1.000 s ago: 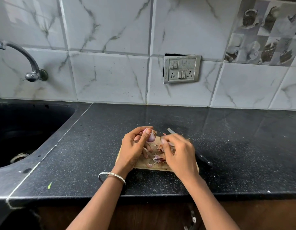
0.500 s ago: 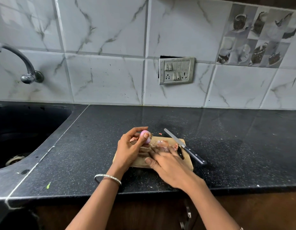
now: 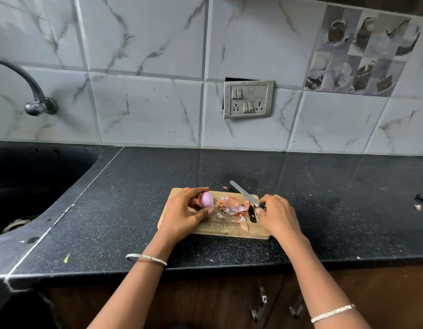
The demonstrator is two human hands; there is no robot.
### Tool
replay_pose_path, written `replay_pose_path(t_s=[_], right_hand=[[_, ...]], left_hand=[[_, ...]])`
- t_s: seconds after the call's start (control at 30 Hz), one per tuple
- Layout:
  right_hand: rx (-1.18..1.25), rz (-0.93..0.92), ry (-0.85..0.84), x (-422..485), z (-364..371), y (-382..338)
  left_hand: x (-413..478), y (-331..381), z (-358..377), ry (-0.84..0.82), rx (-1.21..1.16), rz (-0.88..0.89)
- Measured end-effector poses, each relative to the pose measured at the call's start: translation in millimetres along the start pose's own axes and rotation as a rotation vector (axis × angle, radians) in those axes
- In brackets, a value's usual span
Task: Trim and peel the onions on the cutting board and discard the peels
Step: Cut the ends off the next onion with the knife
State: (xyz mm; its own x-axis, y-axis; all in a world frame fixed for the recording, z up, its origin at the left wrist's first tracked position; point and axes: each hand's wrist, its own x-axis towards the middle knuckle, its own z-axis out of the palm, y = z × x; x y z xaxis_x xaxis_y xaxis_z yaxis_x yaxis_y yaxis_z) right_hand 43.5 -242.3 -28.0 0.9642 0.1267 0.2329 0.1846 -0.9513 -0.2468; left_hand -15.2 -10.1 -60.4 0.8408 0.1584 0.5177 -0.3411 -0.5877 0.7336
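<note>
Leaving the papery pink peels (image 3: 233, 205), our right hand (image 3: 278, 218) grasps the steel knife (image 3: 243, 193); our left hand (image 3: 182, 216) grips the round purple onion (image 3: 206, 200), likely for trimming.

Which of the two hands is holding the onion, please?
The left hand, which grips the pink onion over the board; the right hand instead holds the knife by its handle.

A cutting board (image 3: 220, 230) lies on the counter (image 3: 336, 210), close to its near edge. At the board's far left the left hand (image 3: 184, 214) holds an onion (image 3: 206, 200). Just right of the onion, peels (image 3: 233, 206) lie heaped on the board. A knife (image 3: 243, 194) slants across the board's far right corner, its handle under the right hand (image 3: 277, 216). A sink (image 3: 27, 186) sits at the far left, with a tap (image 3: 32, 91) on the wall behind it.
</note>
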Motion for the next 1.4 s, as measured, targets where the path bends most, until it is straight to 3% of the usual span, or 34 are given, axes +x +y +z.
replay_pose_path(t_s=[0.13,0.27,0.43,0.9,1.4], right_hand=[[0.002,0.035,0.001,0,2,-12],[0.219,0.008,0.044,-21,-8,-26],[0.454,-0.145,-0.031,-55,-1,-45],[0.274,-0.234,0.003,-72,12,-67],[0.123,-0.183,-0.041,-64,10,-92]], left_hand=[[0,-2,-1,-0.016,0.154,0.062],[0,-6,1,-0.066,0.242,0.073],[0,-2,1,-0.041,0.162,0.02],[0,-2,5,-0.02,0.178,0.032],[8,-7,6,0.003,0.138,-0.004]])
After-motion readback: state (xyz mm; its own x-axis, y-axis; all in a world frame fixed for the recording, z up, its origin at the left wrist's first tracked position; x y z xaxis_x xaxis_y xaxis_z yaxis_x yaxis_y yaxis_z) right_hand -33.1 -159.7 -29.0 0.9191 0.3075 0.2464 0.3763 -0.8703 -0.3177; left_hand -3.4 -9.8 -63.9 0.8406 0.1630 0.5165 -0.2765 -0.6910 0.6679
